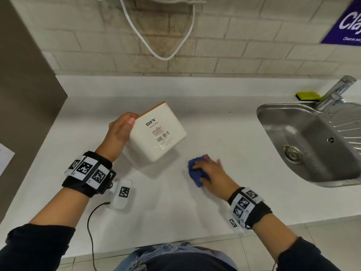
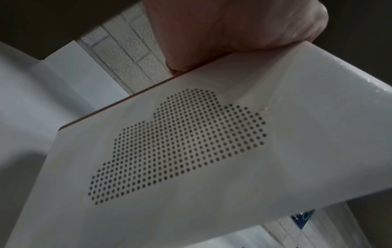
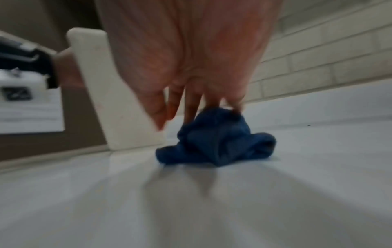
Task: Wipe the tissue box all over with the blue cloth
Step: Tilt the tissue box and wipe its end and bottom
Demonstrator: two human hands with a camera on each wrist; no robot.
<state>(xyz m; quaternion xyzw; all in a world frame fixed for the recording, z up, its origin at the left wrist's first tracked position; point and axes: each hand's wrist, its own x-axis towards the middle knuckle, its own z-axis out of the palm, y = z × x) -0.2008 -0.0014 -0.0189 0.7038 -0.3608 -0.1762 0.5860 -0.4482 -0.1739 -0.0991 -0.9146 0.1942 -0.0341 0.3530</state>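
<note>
- While the tissue box (image 1: 157, 133) is tilted up off the white counter (image 1: 224, 126) on one lower edge, it is gripped at its upper left corner by the left hand (image 1: 119, 132), thumb laid on the labelled face.
- Just to the box's right, and nearer the person, the blue cloth (image 1: 196, 174) is seen bunched on the counter, close to the box but apart from it.
- The cloth is covered by the right hand (image 1: 212, 172), with fingertips (image 3: 192, 109) touching its top; whether it is pinched or only touched cannot be told through the blur.
- The cloth is judged to need carrying left and away, onto the upturned labelled face; the right hand is the nearer.
</note>
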